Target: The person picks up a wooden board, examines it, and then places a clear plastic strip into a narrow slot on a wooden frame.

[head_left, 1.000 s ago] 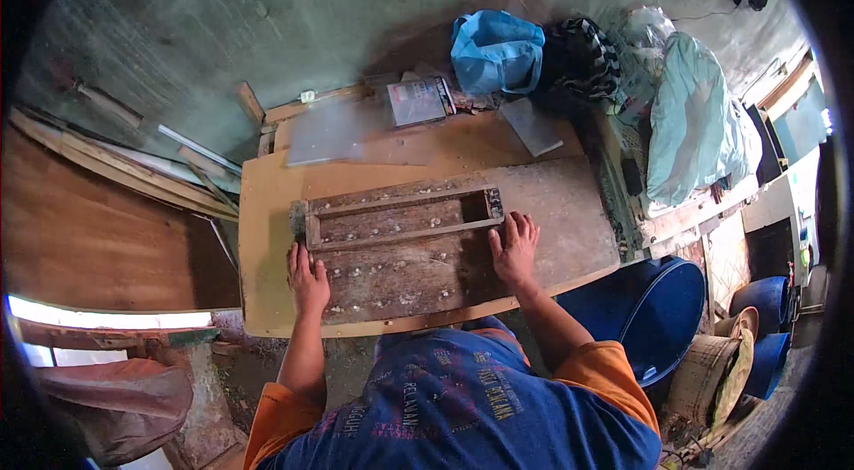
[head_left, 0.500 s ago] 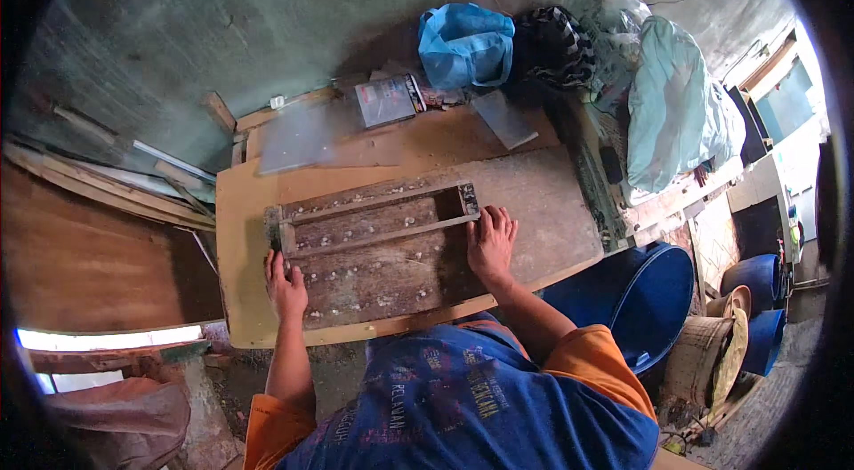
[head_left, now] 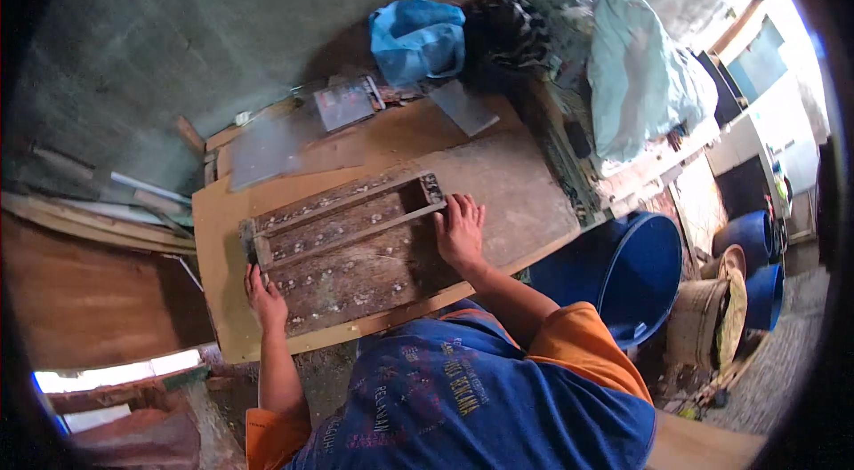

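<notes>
Wooden frame [head_left: 356, 236]: one, long, flat on worn board [head_left: 507, 176], between hands. Left hand [head_left: 266, 301]: at frame's near left corner; grip cannot be told. Right hand [head_left: 460, 237]: at frame's right end, fingers spread.

Lettering stands on the person's blue shirt [head_left: 520, 421], which lies beyond the near edge of the wooden table [head_left: 213, 292]. A yellow line in capitals [head_left: 462, 387] runs steeply along the middle of the shirt and is partly legible. A pale line of capitals [head_left: 382, 409] stands to its left, with another, partly lost in folds, further left. Small reddish rows between them are too fine to read. Near the table's far edge, a flat package [head_left: 344, 104] bears pale and reddish print, too blurred to read.
</notes>
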The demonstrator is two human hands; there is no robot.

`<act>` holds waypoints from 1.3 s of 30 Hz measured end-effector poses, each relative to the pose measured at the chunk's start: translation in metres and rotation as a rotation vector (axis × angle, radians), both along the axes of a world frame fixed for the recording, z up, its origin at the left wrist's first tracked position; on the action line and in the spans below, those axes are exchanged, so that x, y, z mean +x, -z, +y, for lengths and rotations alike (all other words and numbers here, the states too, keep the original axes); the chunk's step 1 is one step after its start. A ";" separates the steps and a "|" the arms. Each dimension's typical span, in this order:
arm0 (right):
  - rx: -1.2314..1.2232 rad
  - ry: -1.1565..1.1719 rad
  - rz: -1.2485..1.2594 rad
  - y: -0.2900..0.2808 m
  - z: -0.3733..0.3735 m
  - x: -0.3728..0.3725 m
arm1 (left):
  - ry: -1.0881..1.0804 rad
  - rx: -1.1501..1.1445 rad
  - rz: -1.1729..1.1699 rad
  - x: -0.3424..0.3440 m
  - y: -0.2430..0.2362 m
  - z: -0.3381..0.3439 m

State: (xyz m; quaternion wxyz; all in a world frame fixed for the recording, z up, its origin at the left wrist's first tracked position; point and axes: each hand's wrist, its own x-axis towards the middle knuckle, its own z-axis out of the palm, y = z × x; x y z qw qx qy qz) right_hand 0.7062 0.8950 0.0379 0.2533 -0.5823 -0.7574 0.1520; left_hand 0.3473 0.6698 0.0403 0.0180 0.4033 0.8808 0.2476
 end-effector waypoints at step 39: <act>-0.234 0.257 -0.408 0.022 0.122 0.288 | -0.148 0.083 -0.073 0.059 -0.058 -0.067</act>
